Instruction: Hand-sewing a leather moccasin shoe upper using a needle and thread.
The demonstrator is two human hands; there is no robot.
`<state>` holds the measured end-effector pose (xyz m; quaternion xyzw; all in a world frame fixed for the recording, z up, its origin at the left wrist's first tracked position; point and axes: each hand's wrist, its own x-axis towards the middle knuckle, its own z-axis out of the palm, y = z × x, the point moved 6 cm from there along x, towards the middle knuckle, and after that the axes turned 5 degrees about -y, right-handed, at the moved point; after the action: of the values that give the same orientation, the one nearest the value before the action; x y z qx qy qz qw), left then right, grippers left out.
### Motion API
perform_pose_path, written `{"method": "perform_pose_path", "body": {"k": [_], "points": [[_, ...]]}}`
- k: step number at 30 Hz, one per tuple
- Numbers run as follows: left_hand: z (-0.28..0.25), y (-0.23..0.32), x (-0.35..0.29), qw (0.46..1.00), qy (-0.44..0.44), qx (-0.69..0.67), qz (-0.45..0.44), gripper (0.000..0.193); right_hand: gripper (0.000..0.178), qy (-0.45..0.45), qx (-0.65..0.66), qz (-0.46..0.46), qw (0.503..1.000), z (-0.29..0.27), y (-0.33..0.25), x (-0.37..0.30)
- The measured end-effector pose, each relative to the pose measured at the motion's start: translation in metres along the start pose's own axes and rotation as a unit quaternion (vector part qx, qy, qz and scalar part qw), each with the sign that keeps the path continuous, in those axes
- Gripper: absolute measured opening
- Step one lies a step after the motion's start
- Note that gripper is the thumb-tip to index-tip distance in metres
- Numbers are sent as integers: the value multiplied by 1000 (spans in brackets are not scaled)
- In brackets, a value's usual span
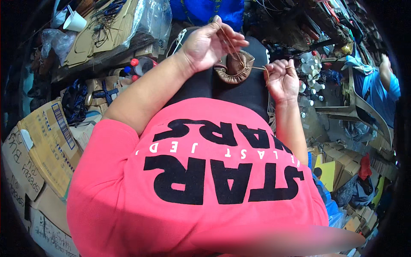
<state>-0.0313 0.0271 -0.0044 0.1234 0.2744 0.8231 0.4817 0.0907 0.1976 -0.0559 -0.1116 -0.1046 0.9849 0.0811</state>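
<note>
A brown leather shoe upper (233, 77) with a gathered, puckered edge rests on my dark-trousered lap, its opening facing up. Tan cord (258, 67) runs out from its stitched edge to both sides. My left hand (209, 45) is raised over the far left of the shoe, palm turned inward and fingers half curled, with a strand of cord passing across them. To the right of the shoe, my right hand (282, 81) has its fingers curled round the other strand, which stretches fairly straight from the leather. Whether a needle is on either strand cannot be made out.
Cardboard pieces and a white cup (75, 21) lie on a bench at the far left. Red-capped containers (142, 67) stand nearer. Several small bottles (309, 77) and a plastic chair (364, 111) are at right, beside another person's arm (386, 73). Cardboard boxes (51, 143) fill the near left.
</note>
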Motion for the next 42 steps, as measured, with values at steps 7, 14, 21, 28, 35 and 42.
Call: {"method": "perform_pose_path", "body": {"k": [7,14,21,28,35,42], "points": [[5,-3,4,996,-50,-40,-61,47,45,18,-125,-2,992,11,2,-19],[-35,23,-2,998,8,38,-54,39,41,-2,-189,-8,982,-4,-38,-43],[-69,137,-58,766,106,634,-8,33,44,184,-755,112,619,-38,-123,-81],[13,38,-50,579,-114,803,85,27,37,-32,-804,-12,594,83,-41,5],[11,-30,-29,523,-200,827,49,26,29,-126,-929,100,334,86,23,39],[10,-39,-30,457,-215,862,48,25,23,-66,-891,171,415,68,28,24]]}}
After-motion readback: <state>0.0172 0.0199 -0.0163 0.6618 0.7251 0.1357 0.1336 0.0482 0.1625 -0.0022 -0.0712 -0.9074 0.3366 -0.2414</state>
